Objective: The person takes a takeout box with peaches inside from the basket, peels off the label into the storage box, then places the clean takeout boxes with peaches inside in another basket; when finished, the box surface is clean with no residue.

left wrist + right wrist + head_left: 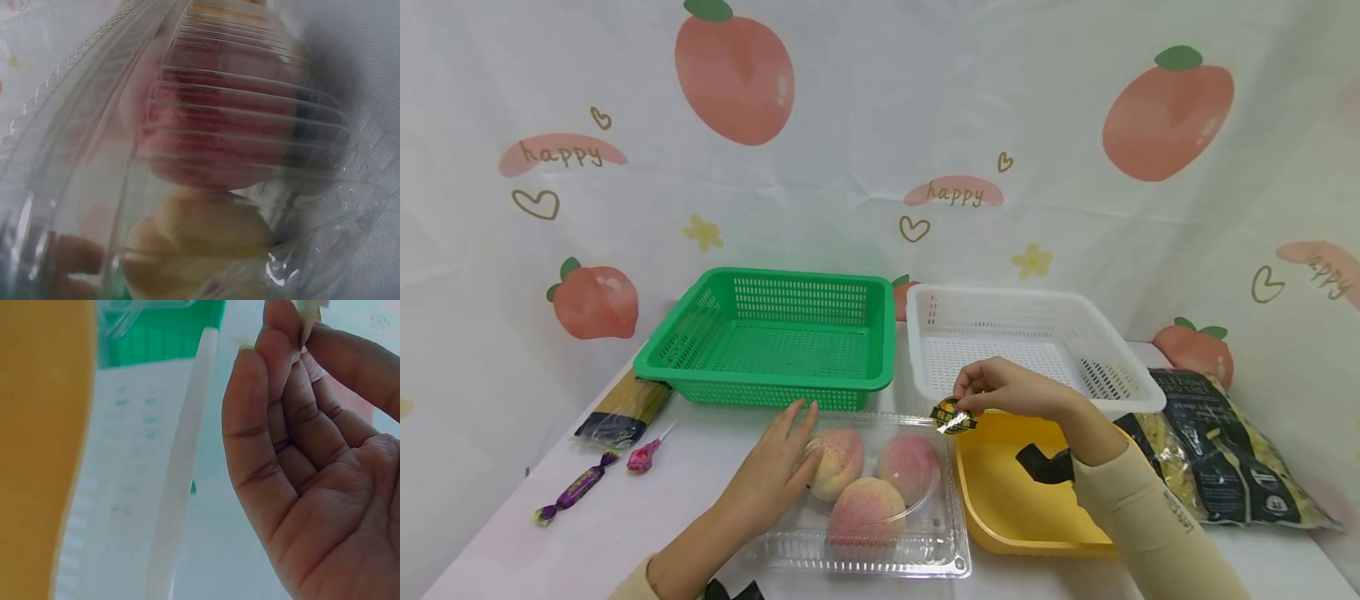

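Note:
A clear plastic clamshell box (917, 554) stands at the front middle of the table, its lid down over three peaches (867, 508). My left hand (767, 475) rests on the left side of this box, fingers extended over the lid. In the left wrist view the ribbed wall and two peaches (219, 119) fill much of the picture. Between thumb and fingertips, my right hand (1015, 393) pinches a black-and-gold sticker (953, 417) at the box's far right corner. The right wrist view shows this sticker (307, 322) edge-on, with the palm facing the camera.
Behind the box are a green basket (767, 381) and a white basket (1000, 298). A yellow basin (1037, 546) stands beside the box, with a pasta bag (1240, 467) farther right. Leftward lie a spaghetti pack (625, 408), a lollipop (643, 457) and a purple-wrapped candy (577, 488).

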The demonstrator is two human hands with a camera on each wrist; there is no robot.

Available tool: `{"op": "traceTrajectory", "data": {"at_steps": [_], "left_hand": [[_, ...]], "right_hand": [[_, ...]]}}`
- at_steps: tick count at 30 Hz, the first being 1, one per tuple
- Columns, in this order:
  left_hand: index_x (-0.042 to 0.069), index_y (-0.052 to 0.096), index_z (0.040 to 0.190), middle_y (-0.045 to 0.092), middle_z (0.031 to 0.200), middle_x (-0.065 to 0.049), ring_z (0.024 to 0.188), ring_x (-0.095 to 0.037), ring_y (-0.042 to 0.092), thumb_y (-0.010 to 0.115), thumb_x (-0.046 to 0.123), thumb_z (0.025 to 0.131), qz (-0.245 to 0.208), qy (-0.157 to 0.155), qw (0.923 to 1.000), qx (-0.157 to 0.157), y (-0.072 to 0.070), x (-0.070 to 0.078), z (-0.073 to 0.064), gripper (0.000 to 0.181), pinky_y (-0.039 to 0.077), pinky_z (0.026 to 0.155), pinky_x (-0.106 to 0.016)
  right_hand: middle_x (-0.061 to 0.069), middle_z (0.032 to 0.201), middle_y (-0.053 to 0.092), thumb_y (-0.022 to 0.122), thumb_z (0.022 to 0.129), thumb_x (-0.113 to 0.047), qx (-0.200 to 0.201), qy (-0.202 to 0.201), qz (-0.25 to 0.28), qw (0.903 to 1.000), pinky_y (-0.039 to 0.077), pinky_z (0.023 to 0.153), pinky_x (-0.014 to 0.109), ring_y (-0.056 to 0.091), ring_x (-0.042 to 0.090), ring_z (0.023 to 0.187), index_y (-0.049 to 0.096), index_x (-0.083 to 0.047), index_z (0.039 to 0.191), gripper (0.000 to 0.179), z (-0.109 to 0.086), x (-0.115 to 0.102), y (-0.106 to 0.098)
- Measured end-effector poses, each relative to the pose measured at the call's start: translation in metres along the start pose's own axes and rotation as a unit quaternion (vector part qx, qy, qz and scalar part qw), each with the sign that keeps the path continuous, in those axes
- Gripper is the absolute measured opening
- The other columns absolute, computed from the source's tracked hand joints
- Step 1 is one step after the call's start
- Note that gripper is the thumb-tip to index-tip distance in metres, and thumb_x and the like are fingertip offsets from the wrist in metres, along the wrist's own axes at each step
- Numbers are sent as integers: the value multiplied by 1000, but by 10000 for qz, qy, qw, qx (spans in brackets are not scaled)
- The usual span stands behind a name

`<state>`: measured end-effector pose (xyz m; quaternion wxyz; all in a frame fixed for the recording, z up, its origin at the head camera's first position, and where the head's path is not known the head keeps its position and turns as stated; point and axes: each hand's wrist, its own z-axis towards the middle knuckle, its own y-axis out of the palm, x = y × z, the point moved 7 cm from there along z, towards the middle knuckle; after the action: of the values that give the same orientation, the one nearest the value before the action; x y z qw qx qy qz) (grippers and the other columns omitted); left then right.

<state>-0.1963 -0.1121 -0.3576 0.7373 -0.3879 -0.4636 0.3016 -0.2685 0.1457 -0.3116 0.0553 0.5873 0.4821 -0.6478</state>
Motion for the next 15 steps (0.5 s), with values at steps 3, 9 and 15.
{"op": "traceTrajectory", "data": {"at_steps": [3,9,15], "left_hand": [[-1,34,142,31,147,-24,134,-42,33,51,27,96,3,-8,10000,-13,0,0,0,57,36,102,-58],[-1,34,142,30,147,-24,134,-42,33,50,27,96,2,16,10000,-10,-1,1,0,57,36,102,-58],[-2,34,142,30,147,-24,134,-43,33,49,27,97,24,26,10000,-51,0,1,0,56,36,102,-58]], "right_hand": [[5,82,61,57,93,-13,299,112,66,9995,50,70,21,56,12,71,57,5,96,18,-14,9,-6],[6,83,60,57,93,-16,779,327,110,9964,52,69,24,56,12,73,57,5,99,22,-41,27,-12],[5,84,61,56,93,-16,933,467,233,9943,52,65,28,55,13,70,57,8,101,25,-63,45,-13]]}}
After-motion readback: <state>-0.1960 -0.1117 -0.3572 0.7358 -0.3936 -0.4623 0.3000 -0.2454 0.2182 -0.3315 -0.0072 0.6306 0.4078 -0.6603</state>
